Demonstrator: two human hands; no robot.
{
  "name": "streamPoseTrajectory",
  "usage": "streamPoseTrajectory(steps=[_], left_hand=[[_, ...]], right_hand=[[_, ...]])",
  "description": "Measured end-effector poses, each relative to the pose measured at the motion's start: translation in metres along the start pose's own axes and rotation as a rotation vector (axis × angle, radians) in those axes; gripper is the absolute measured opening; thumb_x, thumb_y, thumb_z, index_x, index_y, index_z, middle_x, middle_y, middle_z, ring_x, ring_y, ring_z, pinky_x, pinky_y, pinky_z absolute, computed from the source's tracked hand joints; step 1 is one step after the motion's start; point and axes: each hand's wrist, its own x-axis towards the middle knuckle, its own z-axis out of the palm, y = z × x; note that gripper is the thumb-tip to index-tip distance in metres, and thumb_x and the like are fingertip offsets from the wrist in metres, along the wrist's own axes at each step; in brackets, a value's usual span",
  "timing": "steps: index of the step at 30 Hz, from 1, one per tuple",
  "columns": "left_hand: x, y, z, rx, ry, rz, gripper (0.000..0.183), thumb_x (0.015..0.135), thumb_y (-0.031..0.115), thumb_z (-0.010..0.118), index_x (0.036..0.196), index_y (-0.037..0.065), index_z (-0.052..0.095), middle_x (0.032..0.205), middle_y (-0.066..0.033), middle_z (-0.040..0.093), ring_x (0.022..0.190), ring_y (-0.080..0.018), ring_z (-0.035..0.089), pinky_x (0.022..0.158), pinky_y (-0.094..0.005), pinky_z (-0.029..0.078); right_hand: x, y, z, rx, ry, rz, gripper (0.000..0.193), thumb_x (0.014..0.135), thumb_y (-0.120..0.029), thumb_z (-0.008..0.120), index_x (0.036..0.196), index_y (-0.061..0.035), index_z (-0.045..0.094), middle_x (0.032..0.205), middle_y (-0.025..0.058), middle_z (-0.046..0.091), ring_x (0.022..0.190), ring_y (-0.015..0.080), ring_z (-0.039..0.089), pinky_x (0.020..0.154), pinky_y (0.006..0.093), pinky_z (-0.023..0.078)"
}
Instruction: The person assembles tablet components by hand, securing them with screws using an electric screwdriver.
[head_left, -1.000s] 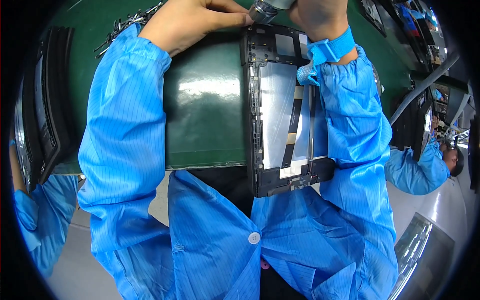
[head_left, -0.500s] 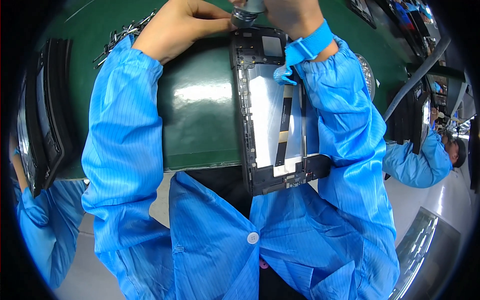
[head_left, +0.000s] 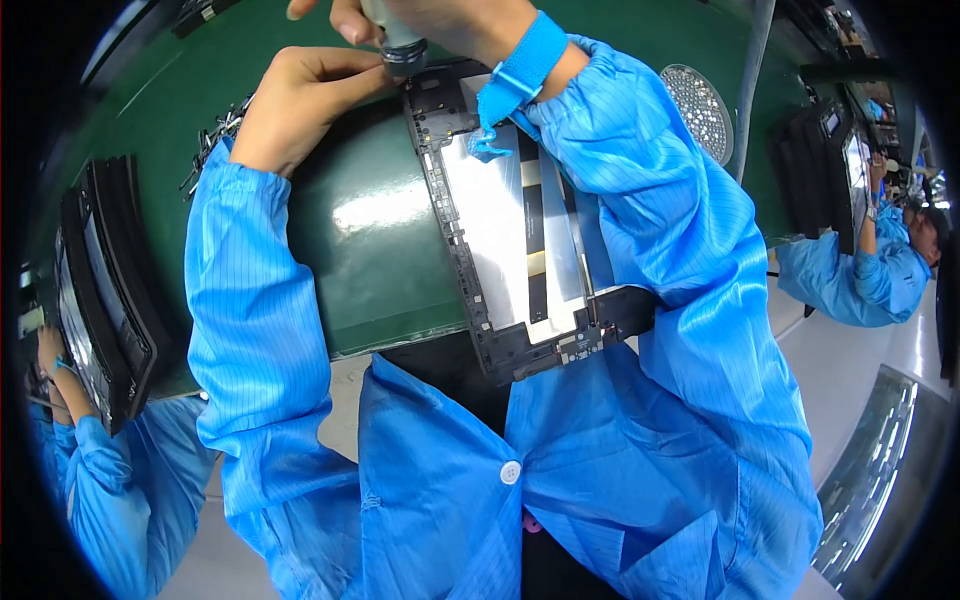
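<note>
An opened tablet housing (head_left: 477, 240), black-framed with a silver plate and dark flat cables inside, lies tilted at the table's front edge, its near end jutting over it. My right hand (head_left: 465, 22) grips a grey electric screwdriver (head_left: 402, 45) with a dark collar, held upright at the housing's far left corner. Its tip is hidden. My left hand (head_left: 305, 100) is closed, thumb and finger pinched beside that collar; what they pinch is hidden. A blue wrist strap (head_left: 530, 65) circles my right wrist, its loose end hanging over the housing. My right sleeve covers the housing's right side.
Small metal pieces (head_left: 212, 140) lie beyond my left sleeve. A round dish of shiny bits (head_left: 697, 112) stands right of my right arm, beside a grey pole (head_left: 754, 90). Dark panels stand stacked at left (head_left: 120, 290) and right (head_left: 815, 170). People in blue work on both sides.
The view has turned, so table and panels appear shifted. The housing, both hands and the screwdriver now sit further left in view, the housing more tilted. The dish shows more fully.
</note>
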Motion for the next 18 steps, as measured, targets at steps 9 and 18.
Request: streamPoseTrajectory(steps=[9,18], left_hand=[[0.001,0.003,0.001,0.035,-0.022,-0.009,0.025,0.087,0.011,0.072,0.105,-0.006,0.074,0.092,-0.0087,0.073,0.087,-0.0124,0.065,0.082,-0.0243,0.050],[0.002,-0.010,0.001,0.016,0.046,0.007,0.024,0.087,0.010,0.072,0.104,-0.007,0.073,0.087,-0.0042,0.070,0.084,-0.0105,0.063,0.078,-0.0239,0.049]], right_hand=[[-0.002,0.003,-0.004,0.007,-0.005,-0.025,0.025,0.089,-0.013,0.064,0.074,0.0067,0.064,0.061,0.0080,0.062,0.044,0.0122,0.057,0.039,0.0275,0.043],[0.001,0.005,-0.002,-0.010,-0.016,-0.103,0.020,0.086,-0.011,0.061,0.070,0.0018,0.063,0.057,0.0062,0.061,0.044,0.0121,0.057,0.041,0.0285,0.043]])
